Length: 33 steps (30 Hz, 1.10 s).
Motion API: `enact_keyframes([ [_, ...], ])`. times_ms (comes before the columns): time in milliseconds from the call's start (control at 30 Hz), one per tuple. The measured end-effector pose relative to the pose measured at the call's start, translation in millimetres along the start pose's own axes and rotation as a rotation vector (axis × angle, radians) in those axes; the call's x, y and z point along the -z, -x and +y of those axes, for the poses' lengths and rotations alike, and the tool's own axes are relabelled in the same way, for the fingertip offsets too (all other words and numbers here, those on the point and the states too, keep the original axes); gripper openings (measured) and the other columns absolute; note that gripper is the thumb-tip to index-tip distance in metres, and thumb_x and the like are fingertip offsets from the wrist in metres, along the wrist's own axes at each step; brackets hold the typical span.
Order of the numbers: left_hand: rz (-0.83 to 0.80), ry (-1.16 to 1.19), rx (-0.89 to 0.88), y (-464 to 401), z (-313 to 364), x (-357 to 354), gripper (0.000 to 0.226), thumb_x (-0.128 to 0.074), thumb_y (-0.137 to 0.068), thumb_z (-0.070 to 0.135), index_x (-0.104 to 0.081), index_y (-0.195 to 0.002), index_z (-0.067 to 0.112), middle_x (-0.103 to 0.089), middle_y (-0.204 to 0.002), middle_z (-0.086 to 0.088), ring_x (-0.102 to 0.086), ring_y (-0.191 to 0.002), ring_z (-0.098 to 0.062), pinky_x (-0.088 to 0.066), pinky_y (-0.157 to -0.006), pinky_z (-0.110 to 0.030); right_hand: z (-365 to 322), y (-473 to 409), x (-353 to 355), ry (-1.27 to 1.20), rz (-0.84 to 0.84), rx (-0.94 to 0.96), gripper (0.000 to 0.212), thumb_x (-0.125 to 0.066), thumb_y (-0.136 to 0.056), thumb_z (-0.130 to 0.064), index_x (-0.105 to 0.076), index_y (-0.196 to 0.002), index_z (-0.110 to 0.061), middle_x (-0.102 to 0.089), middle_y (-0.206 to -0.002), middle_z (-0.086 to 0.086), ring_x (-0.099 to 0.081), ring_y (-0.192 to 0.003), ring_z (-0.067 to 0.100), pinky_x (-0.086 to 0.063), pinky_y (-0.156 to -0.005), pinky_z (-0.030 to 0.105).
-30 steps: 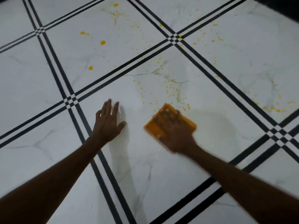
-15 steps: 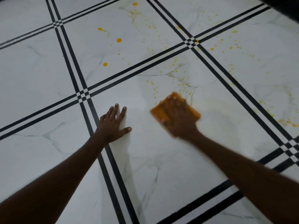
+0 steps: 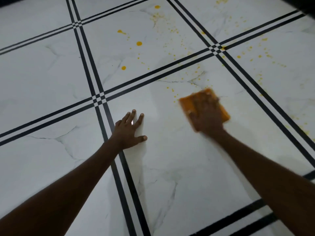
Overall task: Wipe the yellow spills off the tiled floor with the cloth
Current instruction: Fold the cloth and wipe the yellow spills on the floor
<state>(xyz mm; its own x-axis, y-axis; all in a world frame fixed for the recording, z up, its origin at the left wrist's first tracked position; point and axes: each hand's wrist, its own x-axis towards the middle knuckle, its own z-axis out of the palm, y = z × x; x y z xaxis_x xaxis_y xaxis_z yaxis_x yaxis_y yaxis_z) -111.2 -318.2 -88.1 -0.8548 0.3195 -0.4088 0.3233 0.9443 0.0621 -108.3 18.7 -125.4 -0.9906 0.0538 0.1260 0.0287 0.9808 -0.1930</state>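
Right hand (image 3: 207,116) flat on cloth (image 3: 186,103)

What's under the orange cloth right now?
The right hand presses the orange cloth flat on the white tile; small yellow drops lie just left of it. Any spill beneath it is covered.

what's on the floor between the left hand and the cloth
Only bare white tile, in the head view, between the left hand and the orange cloth.
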Motion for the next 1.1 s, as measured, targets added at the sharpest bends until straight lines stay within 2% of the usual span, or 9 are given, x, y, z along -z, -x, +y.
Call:
enact_keyframes([
  [133, 0.249, 0.121, 0.073, -9.1, -14.8, 14.2, 0.084, -0.039, -0.089, 0.068, -0.035, -0.157, 0.019, -0.033, -0.164, -0.012, -0.031, -0.151, -0.031, -0.025, -0.122, -0.049, -25.2, 49.6, 12.6, -0.003, 0.090, -0.518, 0.077, -0.039, -0.094, -0.048, -0.026, -0.161, -0.013, -0.029, -0.161, 0.030, -0.023, -0.151, 0.048, -0.016, -0.122, 0.066],
  [267, 0.324, 0.106, 0.233, -25.7, -30.5, 9.5, 0.086, -0.044, -0.095, 0.065, -0.019, -0.162, 0.016, -0.016, -0.167, -0.021, -0.012, -0.156, -0.036, -0.013, -0.125, -0.052, -117.0, 130.2, 3.2, -0.059, -0.121, 0.211, 0.081, -0.042, -0.096, -0.053, -0.015, -0.164, -0.020, -0.010, -0.170, 0.018, -0.007, -0.158, 0.041, -0.007, -0.126, 0.062],
  [367, 0.308, 0.094, 0.234, -41.0, -39.1, 2.4, 0.086, -0.034, -0.096, 0.068, -0.010, -0.163, 0.018, -0.009, -0.168, -0.021, -0.005, -0.157, -0.036, -0.011, -0.125, -0.054, -101.4, 31.6, -10.2, -0.013, -0.125, 0.503, 0.075, -0.038, -0.097, -0.057, -0.022, -0.163, -0.026, -0.020, -0.170, 0.014, -0.013, -0.159, 0.035, -0.009, -0.126, 0.058],
  [467, 0.391, 0.112, 0.225, -44.6, -39.5, -16.2, 0.082, -0.029, -0.098, 0.067, -0.010, -0.163, 0.021, -0.007, -0.169, -0.017, -0.005, -0.157, -0.034, -0.011, -0.126, -0.052, -48.0, -63.0, -19.1, 0.060, -0.038, 0.059, 0.072, -0.026, -0.099, -0.057, -0.030, -0.161, -0.021, -0.034, -0.164, 0.019, -0.026, -0.154, 0.040, -0.014, -0.125, 0.059],
  [600, 0.436, 0.140, 0.262, -41.9, -38.3, -15.8, 0.081, -0.030, -0.097, 0.067, -0.016, -0.162, 0.021, -0.013, -0.169, -0.015, -0.010, -0.157, -0.032, -0.017, -0.123, -0.052, -61.4, -4.1, -0.9, 0.078, 0.062, -0.462, 0.072, -0.038, -0.098, -0.046, -0.030, -0.160, -0.011, -0.033, -0.160, 0.030, -0.027, -0.149, 0.049, -0.018, -0.121, 0.066],
  [733, 0.386, 0.196, 0.252, -37.9, -35.2, -5.8, 0.083, -0.031, -0.096, 0.068, -0.012, -0.163, 0.022, -0.007, -0.171, -0.013, -0.004, -0.158, -0.030, -0.015, -0.124, -0.054, -144.3, 101.4, 11.4, 0.008, -0.167, 0.046, 0.077, -0.043, -0.097, -0.047, -0.020, -0.163, -0.013, -0.014, -0.169, 0.023, -0.007, -0.158, 0.043, -0.007, -0.125, 0.064],
  [867, 0.380, 0.217, 0.245, -38.2, -37.4, -7.8, 0.085, -0.033, -0.095, 0.069, -0.010, -0.163, 0.023, -0.005, -0.171, -0.011, 0.000, -0.159, -0.028, -0.011, -0.125, -0.052, -126.7, -34.3, -11.0, 0.004, -0.201, 0.445, 0.075, -0.036, -0.100, -0.056, -0.018, -0.164, -0.023, -0.017, -0.170, 0.016, -0.011, -0.159, 0.037, -0.011, -0.126, 0.061],
  [1000, 0.432, 0.192, 0.247, -43.1, -40.0, -16.8, 0.085, -0.037, -0.094, 0.068, -0.014, -0.163, 0.024, -0.007, -0.171, -0.010, -0.001, -0.159, -0.027, -0.014, -0.124, -0.050, -51.0, -177.2, -33.0, 0.116, 0.010, 0.006, 0.074, -0.016, -0.105, -0.058, -0.036, -0.157, -0.010, -0.040, -0.157, 0.030, -0.037, -0.146, 0.049, -0.026, -0.118, 0.067],
  [1100, 0.435, 0.189, 0.257, -44.8, -40.0, -16.0, 0.085, -0.038, -0.094, 0.067, -0.015, -0.163, 0.023, -0.008, -0.171, -0.011, -0.002, -0.159, -0.027, -0.015, -0.124, -0.050, -39.1, -149.2, -15.7, 0.029, 0.062, -0.438, 0.072, -0.023, -0.102, -0.055, -0.028, -0.160, -0.013, -0.035, -0.159, 0.030, -0.031, -0.148, 0.049, -0.022, -0.119, 0.067],
])
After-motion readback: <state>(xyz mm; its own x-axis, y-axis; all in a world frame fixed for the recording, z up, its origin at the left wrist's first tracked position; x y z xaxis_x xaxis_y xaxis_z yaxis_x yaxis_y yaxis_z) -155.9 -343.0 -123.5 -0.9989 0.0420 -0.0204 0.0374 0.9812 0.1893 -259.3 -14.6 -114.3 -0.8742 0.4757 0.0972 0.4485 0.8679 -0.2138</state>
